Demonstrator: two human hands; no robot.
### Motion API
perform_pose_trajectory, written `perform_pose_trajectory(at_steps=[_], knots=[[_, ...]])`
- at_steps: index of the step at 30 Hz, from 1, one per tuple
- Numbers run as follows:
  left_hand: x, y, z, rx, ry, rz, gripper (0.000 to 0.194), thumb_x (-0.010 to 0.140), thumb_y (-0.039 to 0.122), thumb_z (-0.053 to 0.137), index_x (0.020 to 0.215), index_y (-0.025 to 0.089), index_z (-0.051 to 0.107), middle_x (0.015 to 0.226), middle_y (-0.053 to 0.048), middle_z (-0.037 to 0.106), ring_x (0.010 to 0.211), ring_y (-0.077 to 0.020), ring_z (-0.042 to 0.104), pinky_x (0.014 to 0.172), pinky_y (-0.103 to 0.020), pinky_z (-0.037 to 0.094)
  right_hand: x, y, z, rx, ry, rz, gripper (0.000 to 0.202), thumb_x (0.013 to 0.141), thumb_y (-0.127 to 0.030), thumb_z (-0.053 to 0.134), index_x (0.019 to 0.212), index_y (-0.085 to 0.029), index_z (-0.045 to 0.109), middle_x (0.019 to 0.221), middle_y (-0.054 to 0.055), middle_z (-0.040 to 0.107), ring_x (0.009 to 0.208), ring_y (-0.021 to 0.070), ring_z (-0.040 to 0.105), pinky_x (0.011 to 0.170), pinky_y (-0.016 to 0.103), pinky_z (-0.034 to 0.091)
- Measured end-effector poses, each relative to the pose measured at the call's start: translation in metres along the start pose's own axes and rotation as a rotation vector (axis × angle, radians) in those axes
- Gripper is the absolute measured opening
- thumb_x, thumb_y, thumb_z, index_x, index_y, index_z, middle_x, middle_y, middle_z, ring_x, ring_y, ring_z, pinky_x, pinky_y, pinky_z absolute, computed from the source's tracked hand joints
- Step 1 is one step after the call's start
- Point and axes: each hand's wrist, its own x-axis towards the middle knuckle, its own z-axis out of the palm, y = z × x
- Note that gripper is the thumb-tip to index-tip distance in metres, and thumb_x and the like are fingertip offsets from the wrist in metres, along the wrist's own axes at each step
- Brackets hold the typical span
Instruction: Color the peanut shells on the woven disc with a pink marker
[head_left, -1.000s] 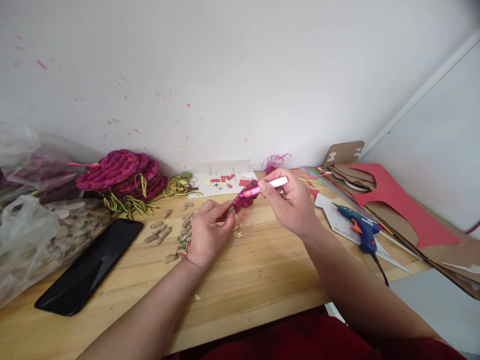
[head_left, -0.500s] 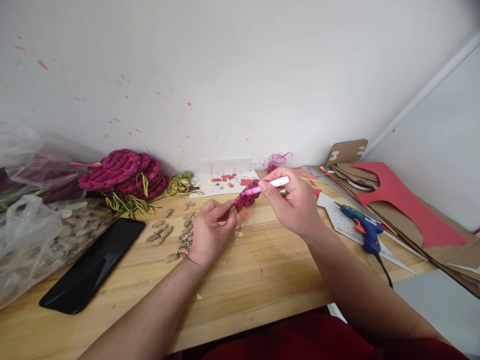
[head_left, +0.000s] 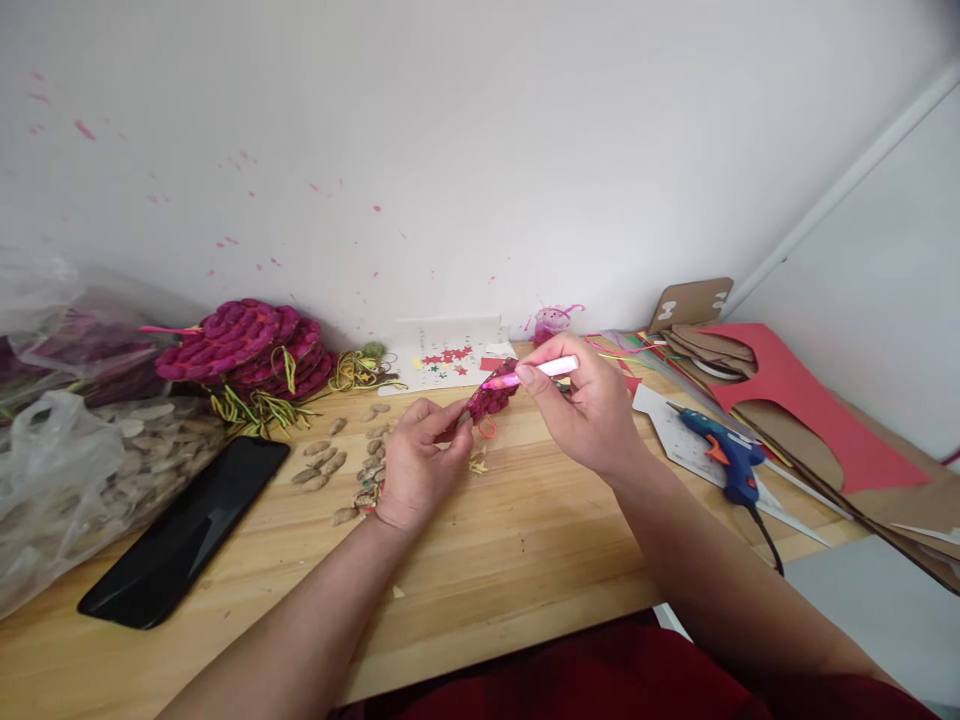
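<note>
My left hand (head_left: 424, 455) pinches the lower edge of a magenta bumpy craft piece (head_left: 493, 401), which looks covered in painted shells and is tilted above the table. A small orange loop (head_left: 488, 428) hangs by its lower side. In my right hand (head_left: 585, 400) is a paintbrush (head_left: 551, 367) with a white handle and a bright pink front part. Its pink end meets the upper edge of the craft piece. Below the hands lie small yellow stars (head_left: 478, 465), and peanuts (head_left: 322, 463) are scattered left of my left hand.
A black phone (head_left: 187, 530) lies at left beside a plastic bag of shells (head_left: 142, 470). Behind are stacked magenta craft pieces (head_left: 240, 345), white paper with stars (head_left: 405, 372) and a pink-stained cup (head_left: 551, 322). A blue glue gun (head_left: 739, 465) and red card (head_left: 814, 420) are at right.
Almost nothing differs. Both hands keep their grip, and the brush stays against the craft piece's upper edge; the view shifts very slightly.
</note>
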Motion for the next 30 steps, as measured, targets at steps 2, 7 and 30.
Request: perform_pose_trajectory(at_steps=[2,7,30], knots=[[-0.0007,-0.0006,0.0003,-0.001,0.005,0.015,0.029,0.086,0.015,0.068,0.108,0.022,0.086,0.069,0.000,0.060,0.062,-0.0120,0.057,0.058,-0.024,0.045,-0.0003,-0.0007,0.0004,-0.001,-0.024,0.002,0.010,0.097,-0.031,0.068,0.090,-0.023,0.066,0.083,0.001,0.074,0.073,0.0159,0.065,0.066,0.029,0.050],[-0.0017,-0.0015,0.0009,-0.005,0.006,0.018,0.029,0.086,0.014,0.068,0.107,0.021,0.086,0.069,0.000,0.060,0.061,-0.0114,0.057,0.057,-0.023,0.045,0.0009,-0.0021,-0.0012,-0.039,-0.033,-0.006,0.010,0.096,-0.029,0.067,0.089,-0.023,0.065,0.084,0.002,0.074,0.074,0.0165,0.065,0.068,0.030,0.050],[0.0012,0.0023,-0.0011,-0.047,-0.020,-0.081,0.026,0.085,0.020,0.069,0.104,0.024,0.087,0.069,0.000,0.061,0.062,-0.0124,0.057,0.060,-0.024,0.048,0.0001,-0.0033,-0.0074,-0.075,-0.095,-0.136,0.008,0.098,-0.025,0.065,0.090,-0.024,0.064,0.085,0.002,0.073,0.084,0.0208,0.065,0.077,0.036,0.049]])
